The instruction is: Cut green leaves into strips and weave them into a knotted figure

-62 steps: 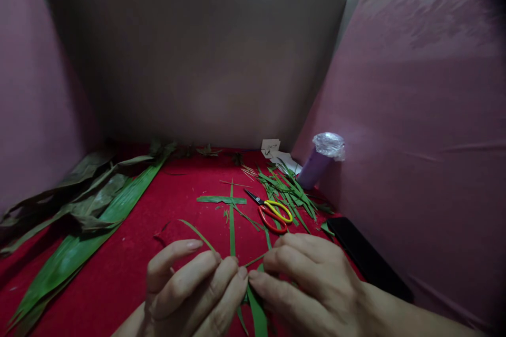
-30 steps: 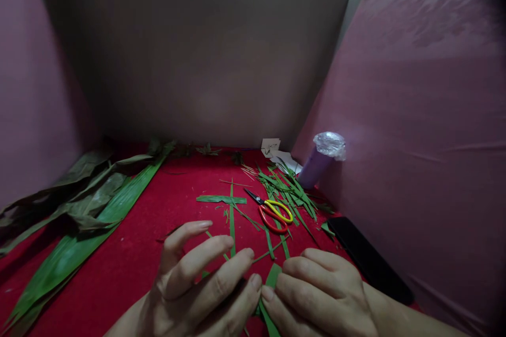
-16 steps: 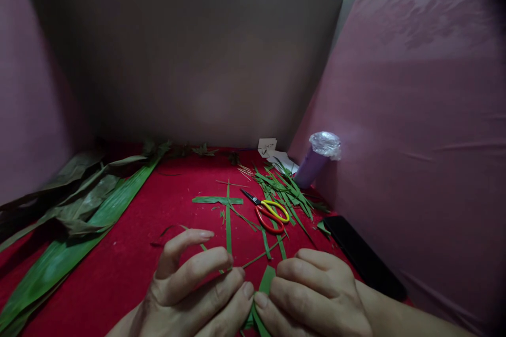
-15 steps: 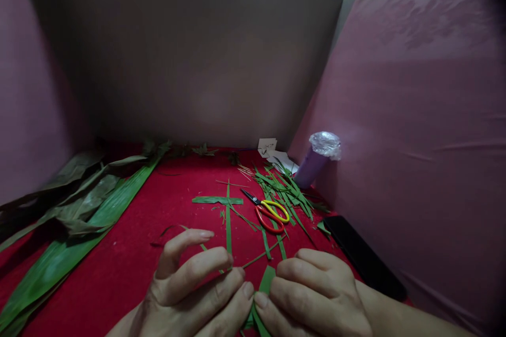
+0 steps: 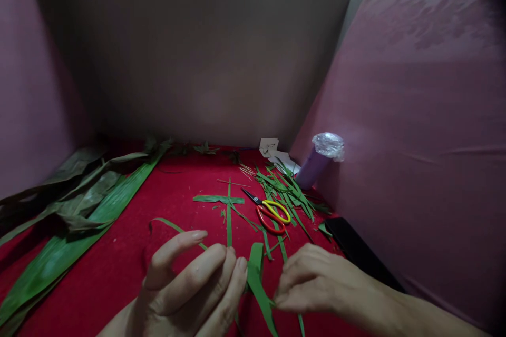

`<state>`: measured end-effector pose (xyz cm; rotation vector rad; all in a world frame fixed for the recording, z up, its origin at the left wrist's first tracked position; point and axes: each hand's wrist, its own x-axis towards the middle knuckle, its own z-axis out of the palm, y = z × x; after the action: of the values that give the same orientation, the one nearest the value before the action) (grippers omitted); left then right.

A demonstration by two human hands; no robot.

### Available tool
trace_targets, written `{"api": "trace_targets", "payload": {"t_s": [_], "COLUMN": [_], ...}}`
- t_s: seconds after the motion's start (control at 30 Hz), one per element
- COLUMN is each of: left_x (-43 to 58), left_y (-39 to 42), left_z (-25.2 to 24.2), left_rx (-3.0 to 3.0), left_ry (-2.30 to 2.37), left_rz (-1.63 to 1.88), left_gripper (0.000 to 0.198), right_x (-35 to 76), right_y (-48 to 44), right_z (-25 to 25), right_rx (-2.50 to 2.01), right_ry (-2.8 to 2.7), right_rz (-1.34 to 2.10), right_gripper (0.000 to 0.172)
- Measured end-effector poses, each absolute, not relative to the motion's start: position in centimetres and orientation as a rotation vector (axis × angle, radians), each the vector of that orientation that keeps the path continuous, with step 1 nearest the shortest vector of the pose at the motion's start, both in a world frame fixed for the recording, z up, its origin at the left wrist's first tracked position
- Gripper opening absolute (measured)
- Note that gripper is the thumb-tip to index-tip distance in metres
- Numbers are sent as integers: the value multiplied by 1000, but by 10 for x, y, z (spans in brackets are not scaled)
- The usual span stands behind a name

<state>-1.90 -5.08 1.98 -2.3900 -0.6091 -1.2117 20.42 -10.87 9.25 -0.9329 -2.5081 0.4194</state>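
Observation:
A folded green leaf strip (image 5: 258,284) hangs at the lower middle, one part looping upward and a flat tail running down. My left hand (image 5: 193,289) pinches it at its left side between thumb and fingers, the index finger raised. Just to the right, my right hand (image 5: 312,279) has its fingers curled together beside the tail of the strip; its fingertips touch or nearly touch a thin piece there. What lies between those fingertips is too small to tell. Scissors (image 5: 272,216) with one red and one yellow handle lie beyond the hands.
Cut leaf strips (image 5: 288,189) are heaped right of the scissors. Two strips cross (image 5: 229,221) on the red cloth (image 5: 130,258). Long leaves (image 5: 79,242) lie left. A purple cup (image 5: 314,168) with a clear wrap, white papers (image 5: 282,160) and a black phone (image 5: 358,253) are at right.
My right hand has moved away from my left hand, to the right, and no longer covers the strip. More of the strip's loop and tail shows. My left hand has shifted slightly left.

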Motion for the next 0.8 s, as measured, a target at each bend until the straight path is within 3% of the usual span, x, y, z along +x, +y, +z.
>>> {"api": "trace_targets", "payload": {"t_s": [0.1,0.2,0.3,0.37,0.47,0.53,0.7,0.8], "left_x": [-18,-19,-20,-19,-17,-17,-17,-17], "left_y": [-50,-48,-45,-42,-41,-42,-43,-41], "left_z": [17,15,12,9,5,5,6,1], "left_rx": [-2349,-2342,-2364,-2354,-2394,-2397,-2388,-2389], "left_ry": [-594,-558,-502,-409,-522,-506,-486,-470], "left_rz": [-1190,-1145,-1062,-1083,-1129,-1116,-1072,-1070], "left_gripper": [29,26,24,25,25,24,23,23], "right_x": [208,199,184,176,168,166,163,162], "right_y": [-113,-112,-109,-107,-103,-99,-94,-93], "right_z": [93,94,94,90,80,74,71,71], "right_rx": [-1146,-1364,-1442,-1402,-1297,-1364,-1563,-1657], "right_ry": [-2260,-2049,-2091,-2179,-2259,-2297,-2291,-2143], "right_rz": [601,578,478,264,-120,-178,23,221], "right_gripper": [43,24,18,22,44,47,12,6]}}
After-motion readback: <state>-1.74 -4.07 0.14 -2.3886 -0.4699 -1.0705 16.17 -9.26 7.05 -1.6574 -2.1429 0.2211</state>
